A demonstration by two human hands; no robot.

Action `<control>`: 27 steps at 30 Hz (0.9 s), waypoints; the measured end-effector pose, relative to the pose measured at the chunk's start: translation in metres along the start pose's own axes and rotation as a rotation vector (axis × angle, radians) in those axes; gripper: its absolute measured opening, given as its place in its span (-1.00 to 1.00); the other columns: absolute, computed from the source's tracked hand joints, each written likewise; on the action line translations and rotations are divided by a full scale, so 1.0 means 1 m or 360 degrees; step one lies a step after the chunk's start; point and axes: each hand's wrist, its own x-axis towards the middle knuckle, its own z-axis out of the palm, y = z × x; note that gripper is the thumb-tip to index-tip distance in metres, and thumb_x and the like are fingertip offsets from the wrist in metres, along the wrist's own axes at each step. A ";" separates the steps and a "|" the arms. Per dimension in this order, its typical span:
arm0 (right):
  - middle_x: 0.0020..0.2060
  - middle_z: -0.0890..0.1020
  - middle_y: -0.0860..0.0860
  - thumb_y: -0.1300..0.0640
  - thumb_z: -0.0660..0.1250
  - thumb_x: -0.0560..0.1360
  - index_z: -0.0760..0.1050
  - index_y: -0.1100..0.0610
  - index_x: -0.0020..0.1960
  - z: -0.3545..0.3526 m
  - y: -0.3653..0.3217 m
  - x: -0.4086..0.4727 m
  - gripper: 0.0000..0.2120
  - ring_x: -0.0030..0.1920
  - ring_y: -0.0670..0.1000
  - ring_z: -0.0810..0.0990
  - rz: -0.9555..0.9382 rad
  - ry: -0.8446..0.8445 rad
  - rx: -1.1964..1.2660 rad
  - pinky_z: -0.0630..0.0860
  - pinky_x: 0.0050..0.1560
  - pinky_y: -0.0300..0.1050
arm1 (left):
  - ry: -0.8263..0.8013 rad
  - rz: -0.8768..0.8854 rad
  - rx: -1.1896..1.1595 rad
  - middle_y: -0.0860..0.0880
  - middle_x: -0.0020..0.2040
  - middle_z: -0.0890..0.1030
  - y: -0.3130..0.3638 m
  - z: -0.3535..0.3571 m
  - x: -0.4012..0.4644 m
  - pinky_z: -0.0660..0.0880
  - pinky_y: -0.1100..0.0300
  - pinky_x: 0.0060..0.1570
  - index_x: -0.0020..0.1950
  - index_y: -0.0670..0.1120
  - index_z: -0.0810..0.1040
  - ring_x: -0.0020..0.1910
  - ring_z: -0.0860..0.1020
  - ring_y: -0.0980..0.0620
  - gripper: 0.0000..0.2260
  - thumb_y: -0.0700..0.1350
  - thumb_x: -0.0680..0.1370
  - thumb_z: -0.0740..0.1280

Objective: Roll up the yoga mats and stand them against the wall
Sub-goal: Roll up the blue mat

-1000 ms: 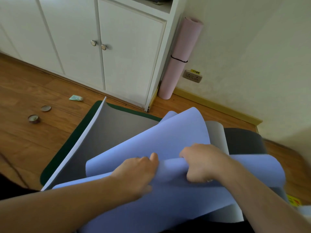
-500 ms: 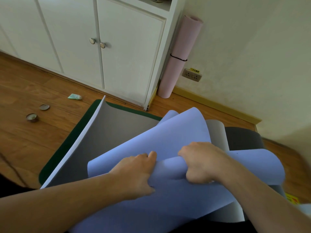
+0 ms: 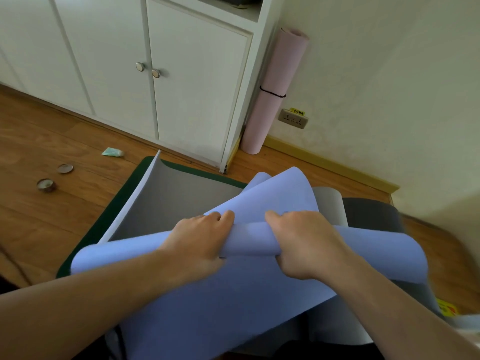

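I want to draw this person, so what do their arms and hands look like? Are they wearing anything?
Both forearms are bare as far as the picture shows, with no sleeves in view. The left hand and the right hand wear no gloves, and no watch, bracelet or ring shows on the sides facing the camera. The fingertips are tucked out of sight, so nails cannot be seen.

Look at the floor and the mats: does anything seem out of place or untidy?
Yes. A small tin, its loose lid and a green tube lie scattered on the wooden floor left of the mats.
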 end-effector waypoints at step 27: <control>0.07 0.56 -0.04 -0.08 0.53 0.47 0.30 -0.03 0.27 0.001 -0.003 0.004 -0.48 -0.01 0.04 0.52 -0.0073 0.0260 -0.0108 0.43 -0.02 -0.05 | -0.0145 -0.0127 -0.0090 0.10 -0.21 0.41 -0.006 -0.020 0.007 0.33 0.22 -0.39 0.06 0.04 0.32 -0.31 0.43 0.09 -0.78 -0.02 0.53 0.34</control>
